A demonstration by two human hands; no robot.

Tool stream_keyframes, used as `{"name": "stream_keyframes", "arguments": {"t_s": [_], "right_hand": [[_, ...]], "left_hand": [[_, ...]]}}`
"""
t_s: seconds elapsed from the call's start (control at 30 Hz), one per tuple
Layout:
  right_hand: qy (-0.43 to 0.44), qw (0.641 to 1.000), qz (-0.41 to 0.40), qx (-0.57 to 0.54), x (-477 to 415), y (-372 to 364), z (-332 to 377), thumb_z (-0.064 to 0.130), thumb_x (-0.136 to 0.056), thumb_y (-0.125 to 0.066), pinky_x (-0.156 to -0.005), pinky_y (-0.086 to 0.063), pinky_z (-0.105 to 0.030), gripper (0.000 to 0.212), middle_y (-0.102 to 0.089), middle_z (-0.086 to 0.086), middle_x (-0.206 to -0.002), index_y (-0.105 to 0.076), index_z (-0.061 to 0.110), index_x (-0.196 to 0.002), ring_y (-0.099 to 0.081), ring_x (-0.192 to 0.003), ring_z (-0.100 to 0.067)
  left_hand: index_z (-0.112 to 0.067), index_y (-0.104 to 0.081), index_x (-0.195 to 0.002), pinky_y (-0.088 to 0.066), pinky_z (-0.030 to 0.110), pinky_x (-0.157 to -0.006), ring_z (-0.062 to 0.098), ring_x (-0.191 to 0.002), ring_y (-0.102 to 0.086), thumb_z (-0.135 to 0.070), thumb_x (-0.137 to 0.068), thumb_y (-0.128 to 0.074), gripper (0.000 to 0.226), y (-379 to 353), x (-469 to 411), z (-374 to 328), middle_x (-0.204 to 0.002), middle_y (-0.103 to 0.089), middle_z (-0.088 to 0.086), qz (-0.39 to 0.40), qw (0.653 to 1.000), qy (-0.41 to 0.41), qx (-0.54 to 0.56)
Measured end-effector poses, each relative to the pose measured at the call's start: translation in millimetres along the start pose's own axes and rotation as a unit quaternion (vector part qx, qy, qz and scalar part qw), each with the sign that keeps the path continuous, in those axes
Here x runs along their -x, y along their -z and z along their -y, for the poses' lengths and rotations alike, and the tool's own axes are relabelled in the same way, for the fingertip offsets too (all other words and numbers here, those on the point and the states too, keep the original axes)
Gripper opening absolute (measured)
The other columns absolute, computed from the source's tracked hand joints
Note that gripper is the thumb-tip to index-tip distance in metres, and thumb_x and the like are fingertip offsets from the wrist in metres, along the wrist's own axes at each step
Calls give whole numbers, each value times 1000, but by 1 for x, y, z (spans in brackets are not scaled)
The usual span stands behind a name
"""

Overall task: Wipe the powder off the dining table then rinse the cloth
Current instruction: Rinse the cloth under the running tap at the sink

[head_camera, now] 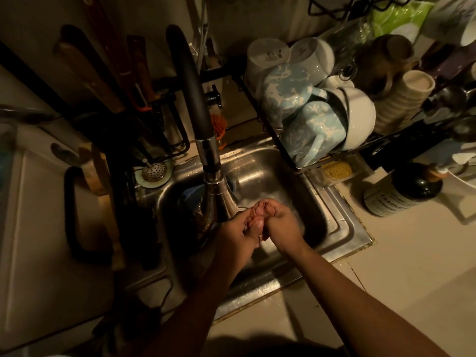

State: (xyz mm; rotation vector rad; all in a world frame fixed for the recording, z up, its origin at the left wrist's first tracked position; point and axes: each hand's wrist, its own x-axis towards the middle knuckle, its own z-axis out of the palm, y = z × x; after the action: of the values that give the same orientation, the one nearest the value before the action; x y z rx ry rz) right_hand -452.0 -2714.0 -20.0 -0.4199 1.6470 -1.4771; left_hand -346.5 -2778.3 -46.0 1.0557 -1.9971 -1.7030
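Over the steel sink, both my hands are closed together round a small wadded reddish cloth. My left hand grips it from the left, my right hand from the right, fingers curled tight. Most of the cloth is hidden inside the fists; only small folds show between the fingers. The black pull-down faucet hangs just left of my hands, its spout close to them. White foam or running water shows in the basin behind the hands.
A dish rack with blue mugs and white bowls overhangs the sink's right side. A dark soap bottle lies on the counter at right. A sink strainer and knife holder sit at left. A yellow sponge lies under the rack.
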Motion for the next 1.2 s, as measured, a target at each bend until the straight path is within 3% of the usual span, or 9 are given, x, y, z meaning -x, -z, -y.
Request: {"name": "stream_keyframes", "arguments": {"t_s": [0.1, 0.23, 0.3, 0.4, 0.53, 0.77, 0.9, 1.07, 1.2], "right_hand": [[-30, 999, 35, -3, -4, 6, -4, 20, -103, -52, -54, -52, -23, 26, -70, -18, -82, -65, -2, -106, -65, -60, -14], [-224, 968, 108, -28, -7, 12, 7, 56, -102, -34, -88, -55, -40, 47, -77, -6, -102, -68, 28, -117, -73, -92, -25], [-256, 958, 120, -50, -10, 13, 10, 45, -107, -33, -85, -58, -40, 43, -76, -14, -102, -65, 21, -123, -72, -88, -28], [-238, 964, 105, -46, -14, 14, 12, 29, -108, -37, -78, -57, -33, 34, -71, -13, -104, -60, 16, -129, -67, -83, -19], [-232, 964, 109, -71, -15, 17, 8, 34, -105, -47, -57, -52, -25, 24, -69, -9, -81, -64, 18, -102, -61, -62, -15], [-107, 988, 21, -106, -12, 4, -3, -14, -93, -47, -42, -41, -22, 24, -62, -24, -82, -59, 3, -82, -50, -53, -21], [31, 999, -6, -26, -11, -1, -16, -24, -87, -47, -49, -49, -18, 14, -60, -19, -73, -57, -14, -87, -59, -50, -8], [192, 972, -61, 120, -19, 4, -41, -5, -76, -56, -70, -49, -23, 35, -67, 14, -93, -63, 29, -78, -63, -84, -8], [281, 931, -56, 224, -22, 10, -46, -10, -72, -55, -80, -52, -22, 33, -66, 6, -94, -71, 16, -85, -65, -91, -10]], "left_hand": [[-19, -70, -102, -57, 33, -73, 19, -82, -70, -8, -89, -59, 21, 9, -4, -5, -89, -72, 7, -42, 993, 86, 66], [8, -56, -127, -48, 40, -96, 38, -110, -62, -34, -85, -58, 59, 24, -12, 8, -116, -65, 26, -67, 985, 143, -64], [4, -57, -126, -47, 42, -100, 32, -111, -63, -39, -79, -60, 64, 25, -13, 5, -116, -67, 20, -47, 989, 125, -65], [-18, -60, -124, -48, 29, -101, 10, -111, -64, -7, -80, -72, 46, 19, -11, -2, -116, -67, -6, 33, 999, 35, -12], [-43, -61, -108, -51, 20, -92, -1, -99, -66, 1, -88, -62, 48, 18, -9, -4, -102, -69, -15, 38, 999, -4, -34], [-5, -67, -103, -59, 43, -78, 36, -86, -70, -8, -76, -61, 28, -2, -24, 14, -94, -71, 21, -133, 977, 117, 115], [5, -67, -97, -55, 31, -67, 36, -83, -69, 12, -81, -55, 21, -12, -24, 6, -93, -70, 27, -213, 952, 150, 163], [-1, -62, -80, -50, 22, -53, 20, -61, -58, 11, -89, -52, 18, -16, -22, -9, -76, -64, 17, -175, 934, 175, 257], [6, -65, -105, -55, 22, -54, 18, -64, -67, 11, -95, -36, 31, -16, -24, -10, -91, -68, 21, -149, 898, 265, 318]]}}
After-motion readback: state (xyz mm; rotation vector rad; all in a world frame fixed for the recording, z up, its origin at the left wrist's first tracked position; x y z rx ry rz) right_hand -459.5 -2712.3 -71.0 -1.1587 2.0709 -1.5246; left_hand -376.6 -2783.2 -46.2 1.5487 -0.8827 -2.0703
